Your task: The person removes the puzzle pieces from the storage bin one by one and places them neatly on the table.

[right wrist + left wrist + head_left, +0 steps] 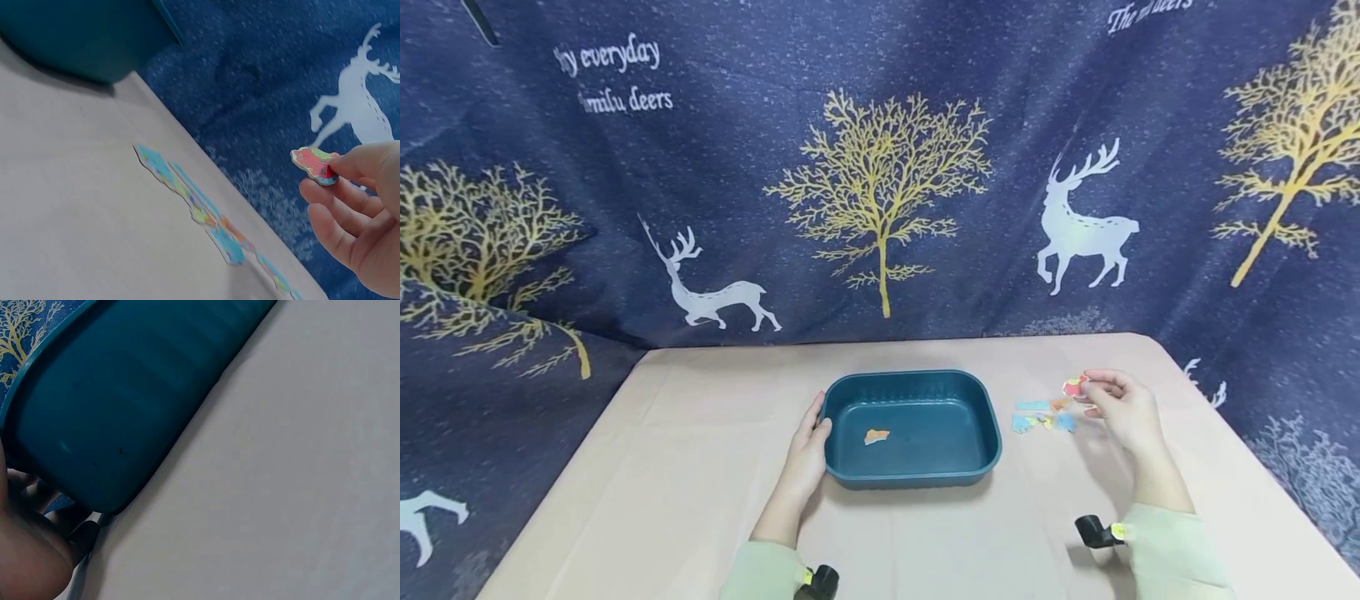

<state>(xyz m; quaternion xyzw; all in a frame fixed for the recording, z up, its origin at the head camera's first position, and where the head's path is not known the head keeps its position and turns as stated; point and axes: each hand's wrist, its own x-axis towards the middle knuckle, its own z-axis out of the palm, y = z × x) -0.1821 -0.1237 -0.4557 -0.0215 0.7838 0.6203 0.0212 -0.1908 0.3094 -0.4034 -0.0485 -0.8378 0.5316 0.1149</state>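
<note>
My left hand [806, 454] grips the left side of a dark teal rectangular plastic basin [917, 481], thumb by the rim and fingers along the outer wall. Inside the basin lies one small orange piece [876, 436]. Between thumb and fingertips, my right hand [1123, 408] pinches a flat jigsaw-like piece [314, 164], red with yellow-green and blue edges. It is held up above a cluster of similar flat pieces on the table, among them light blue ones [226, 245] and an orange one [1060, 404]. The right palm hides some of the cluster in the head view.
A pale cloth covers the table [700, 467]. Behind it hangs a dark blue curtain [715, 183] printed with golden trees and white deer. A black wrist camera [1093, 532] juts from the right sleeve, another [822, 582] from the left.
</note>
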